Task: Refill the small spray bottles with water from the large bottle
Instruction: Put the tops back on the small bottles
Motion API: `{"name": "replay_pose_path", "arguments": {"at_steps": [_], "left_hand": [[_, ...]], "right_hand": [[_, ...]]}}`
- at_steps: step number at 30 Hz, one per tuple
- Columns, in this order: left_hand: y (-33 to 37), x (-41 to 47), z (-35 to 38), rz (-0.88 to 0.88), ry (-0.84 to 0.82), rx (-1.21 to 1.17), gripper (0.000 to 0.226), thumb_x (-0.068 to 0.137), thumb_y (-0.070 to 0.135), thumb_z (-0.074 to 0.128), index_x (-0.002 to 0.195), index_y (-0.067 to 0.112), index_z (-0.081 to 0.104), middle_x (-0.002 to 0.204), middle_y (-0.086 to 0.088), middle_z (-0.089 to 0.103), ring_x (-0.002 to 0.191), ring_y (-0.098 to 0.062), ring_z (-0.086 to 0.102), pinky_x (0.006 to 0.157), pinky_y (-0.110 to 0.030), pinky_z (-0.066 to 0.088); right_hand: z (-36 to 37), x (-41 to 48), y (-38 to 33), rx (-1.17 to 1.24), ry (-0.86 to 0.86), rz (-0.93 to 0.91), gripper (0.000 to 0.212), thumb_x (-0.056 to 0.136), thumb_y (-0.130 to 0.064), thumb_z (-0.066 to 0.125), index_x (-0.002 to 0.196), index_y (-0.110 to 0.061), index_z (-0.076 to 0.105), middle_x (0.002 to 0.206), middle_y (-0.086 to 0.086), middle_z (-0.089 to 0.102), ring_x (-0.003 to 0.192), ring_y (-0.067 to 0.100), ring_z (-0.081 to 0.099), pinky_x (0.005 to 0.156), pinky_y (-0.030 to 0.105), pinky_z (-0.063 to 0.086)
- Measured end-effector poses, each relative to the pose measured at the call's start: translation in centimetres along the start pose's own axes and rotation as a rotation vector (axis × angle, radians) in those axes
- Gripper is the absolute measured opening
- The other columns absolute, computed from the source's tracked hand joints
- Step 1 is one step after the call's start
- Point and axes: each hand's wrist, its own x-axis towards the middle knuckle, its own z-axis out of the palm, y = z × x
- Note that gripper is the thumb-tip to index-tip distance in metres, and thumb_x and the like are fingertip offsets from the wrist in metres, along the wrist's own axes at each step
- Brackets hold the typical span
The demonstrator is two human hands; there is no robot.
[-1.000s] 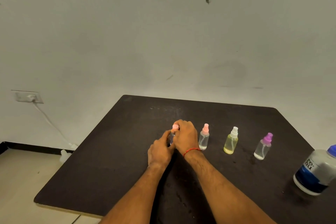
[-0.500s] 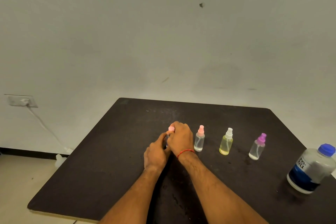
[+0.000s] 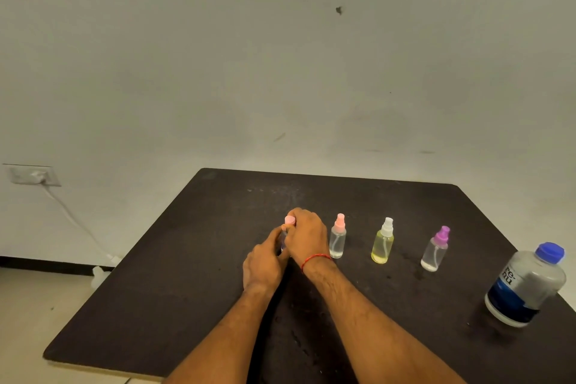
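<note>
Our left hand (image 3: 263,263) grips the light, slippery pink-capped spray bottle's (image 3: 285,235) body mid-table; our right hand's (image 3: 307,235) fingers pinch its cap (image 3: 290,220).

Left hand (image 3: 263,262) curled, right hand (image 3: 307,235) clasped above, forearms converging

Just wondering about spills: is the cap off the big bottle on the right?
No, the large bottle wears its blue cap, and neither hand touches it.
</note>
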Motion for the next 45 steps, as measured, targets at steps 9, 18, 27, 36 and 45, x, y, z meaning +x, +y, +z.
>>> {"name": "replay_pose_path", "arguments": {"at_steps": [9,18,27,36,45], "left_hand": [[-0.2,0.4,0.4,-0.01,0.007,0.057,0.046,0.103,0.035,0.046,0.148,0.04,0.041,0.122,0.003,0.069,0.109,-0.017,0.067,0.095,-0.037,0.052],[-0.6,0.6,0.8,0.012,0.023,0.047,0.039,0.104,0.04,0.045,0.143,0.039,0.046,0.12,0.003,0.071,0.105,-0.016,0.068,0.089,-0.033,0.052],[-0.9,0.8,1.0,0.034,0.029,0.065,0.038,0.103,0.045,0.046,0.141,0.041,0.046,0.113,0.005,0.072,0.101,-0.015,0.069,0.089,-0.036,0.054],[-1.0,0.9,0.9,0.044,0.038,0.074,0.029,0.102,0.047,0.048,0.13,0.044,0.048,0.104,0.007,0.073,0.089,-0.011,0.069,0.079,-0.032,0.057],[-1.1,0.8,0.9,0.006,0.044,-0.082,0.062,0.092,0.06,0.06,0.146,0.033,0.045,0.135,0.005,0.065,0.122,-0.021,0.064,0.102,-0.043,0.053]], "right_hand": [[0.1,0.1,0.2,-0.032,-0.001,-0.04,0.016,0.087,-0.016,0.068,0.103,-0.015,0.065,0.098,0.003,0.065,0.094,0.017,0.059,0.082,0.028,0.051],[0.7,0.2,0.9,-0.038,-0.001,-0.066,0.017,0.089,-0.018,0.066,0.106,-0.015,0.065,0.101,0.001,0.066,0.093,0.013,0.056,0.081,0.025,0.048],[1.0,-0.1,1.4,-0.025,0.043,-0.095,0.016,0.099,-0.028,0.05,0.093,-0.02,0.063,0.088,-0.004,0.063,0.08,0.007,0.048,0.068,0.018,0.035],[0.6,-0.7,1.9,0.048,-0.02,-0.09,0.042,0.097,-0.032,0.055,0.137,-0.018,0.052,0.12,0.003,0.063,0.113,0.018,0.056,0.095,0.031,0.048],[-2.6,-4.7,3.4,0.202,-0.018,-0.088,0.055,0.091,-0.032,0.064,0.141,-0.02,0.045,0.138,-0.003,0.053,0.128,0.012,0.048,0.109,0.029,0.041]]}}
